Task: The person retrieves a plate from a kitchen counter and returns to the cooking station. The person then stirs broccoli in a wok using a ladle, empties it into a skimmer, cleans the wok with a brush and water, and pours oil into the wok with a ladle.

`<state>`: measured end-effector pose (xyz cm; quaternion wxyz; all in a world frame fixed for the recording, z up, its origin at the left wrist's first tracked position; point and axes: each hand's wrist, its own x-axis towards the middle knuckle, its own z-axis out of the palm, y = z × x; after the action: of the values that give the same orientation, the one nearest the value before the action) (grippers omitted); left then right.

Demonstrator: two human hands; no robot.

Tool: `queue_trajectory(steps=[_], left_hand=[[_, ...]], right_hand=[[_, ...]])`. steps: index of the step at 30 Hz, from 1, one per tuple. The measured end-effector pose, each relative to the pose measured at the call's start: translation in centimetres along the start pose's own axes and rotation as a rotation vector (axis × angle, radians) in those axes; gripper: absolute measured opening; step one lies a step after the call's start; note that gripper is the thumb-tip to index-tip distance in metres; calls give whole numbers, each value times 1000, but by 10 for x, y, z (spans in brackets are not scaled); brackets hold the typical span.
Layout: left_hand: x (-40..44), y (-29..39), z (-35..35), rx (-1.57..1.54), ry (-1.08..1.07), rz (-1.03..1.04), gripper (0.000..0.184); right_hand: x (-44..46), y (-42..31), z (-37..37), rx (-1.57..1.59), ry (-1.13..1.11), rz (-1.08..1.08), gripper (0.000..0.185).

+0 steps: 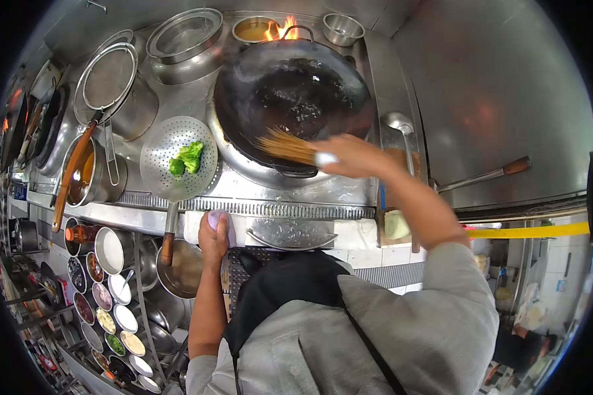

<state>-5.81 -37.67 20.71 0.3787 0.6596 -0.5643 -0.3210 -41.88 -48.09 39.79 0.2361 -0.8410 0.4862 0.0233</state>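
My right hand (354,157) is closed around a bamboo wok brush (286,146), its bristles spread over the near side of a large dark wok (342,85). Liquid glistens in the bottom of the wok, and haze hangs over it. At the counter's front edge, my left hand (212,238) grips a folded pale purple cloth (221,222). Left of the wok lies a perforated skimmer (157,141) with green broccoli florets (190,155) on it; its wooden handle points down toward my left forearm.
Flames (282,29) rise behind the wok. A metal ladle (399,123) rests at its right. Strainers (110,77) and pots stand at the left. Below them are several ingredient containers (110,251) and a metal pan (180,270). Another person (522,345) is at the far right.
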Motion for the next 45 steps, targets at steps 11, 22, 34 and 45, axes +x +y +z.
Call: queue_trajectory(steps=[11,22,34,45], left_hand=[[1,10,1,31,13,-59,37],[7,-23,0,-43,-49,-56,34],[28,88,13,-968,-200,-677,39],[54,172,111,-956,-491,-751,31]], right_hand=[[137,124,-6,32,518,412,46],[21,66,-51,151,-116,537,60],[158,127,10,-21,522,192,58],[32,135,-36,-131,-47,270,64]])
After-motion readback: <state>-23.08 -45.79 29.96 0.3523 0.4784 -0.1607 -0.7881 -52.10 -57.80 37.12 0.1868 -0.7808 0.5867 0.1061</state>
